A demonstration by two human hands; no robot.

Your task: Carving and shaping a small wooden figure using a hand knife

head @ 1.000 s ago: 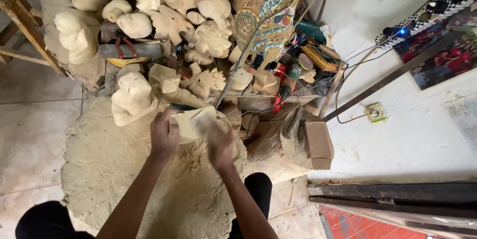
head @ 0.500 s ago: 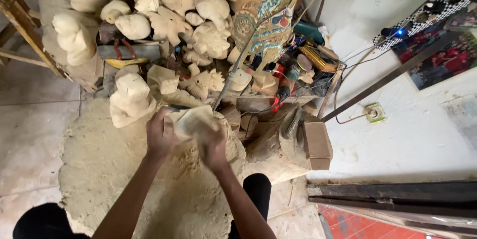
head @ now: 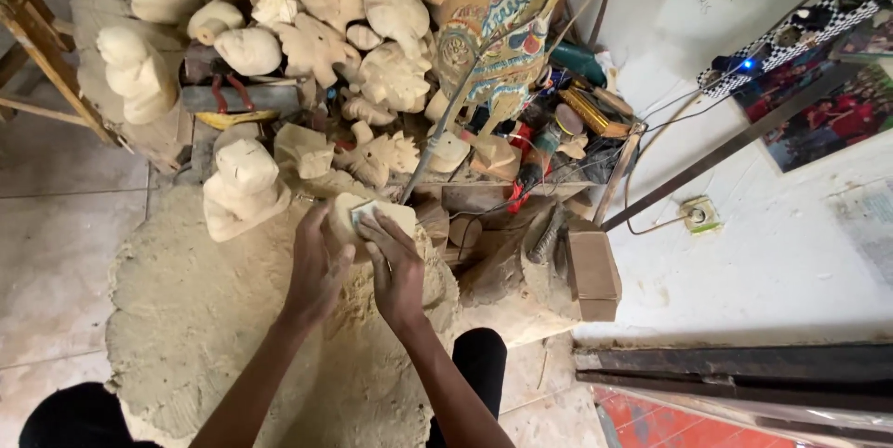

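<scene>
At the upper left of the frame a wooden stool (head: pixel 42 39) stands on the tiled floor (head: pixel 56 253). Just right of it, pale unpainted wood carvings (head: pixel 316 1) are heaped across the top. A squat carved figure (head: pixel 244 186) sits left of centre on the mound of sawdust (head: pixel 186 318). My left hand (head: pixel 318 267) cups the left side of a small pale wood block (head: pixel 372 217) at the centre, fingers pressed together around it. My right hand (head: pixel 398 267) grips its right side, thumb on top and fingers curled under. Above the block rises a painted carving (head: pixel 502 48). Further right lie a brown box (head: pixel 592 267) and a wall socket (head: pixel 699 215).
</scene>
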